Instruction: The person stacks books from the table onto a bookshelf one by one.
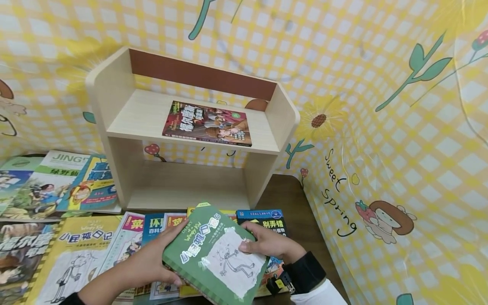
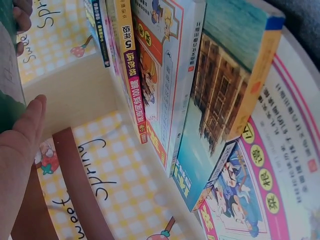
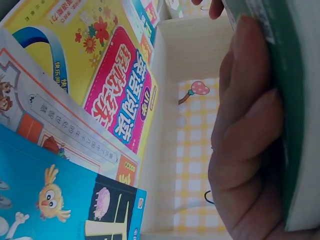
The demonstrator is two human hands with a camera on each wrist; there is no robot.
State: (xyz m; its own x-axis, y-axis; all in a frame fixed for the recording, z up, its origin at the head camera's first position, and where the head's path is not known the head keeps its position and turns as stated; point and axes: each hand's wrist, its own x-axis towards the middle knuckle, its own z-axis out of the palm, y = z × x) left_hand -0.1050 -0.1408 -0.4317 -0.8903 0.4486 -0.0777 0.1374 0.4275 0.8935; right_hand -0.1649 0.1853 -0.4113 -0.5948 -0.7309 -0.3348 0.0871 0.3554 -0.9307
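Green book is gripped by both hands, cover facing up toward the head camera, held aslant. Its right edge is pinched by the right hand: thumb laid on the white drawing panel, other fingers curled behind the book, as seen from the right wrist. Its left edge is clasped by the left hand; digits are bent around the edge and closed on it, some of them hidden behind the book.

Book position: in front of the bookshelf, over the row of books on the table. A black wristband is worn on the right wrist, next to a white sleeve.

Behind the green book, a blue-topped book is partly covered by the right hand. To the left, a yellow book with a cartoon figure is laid flat, and a blue book is set beside the shelf's left panel.

On the upper board, a maroon book is laid flat. The whole setup is backed by a yellow checked cloth, printed with flowers and "sweet spring".
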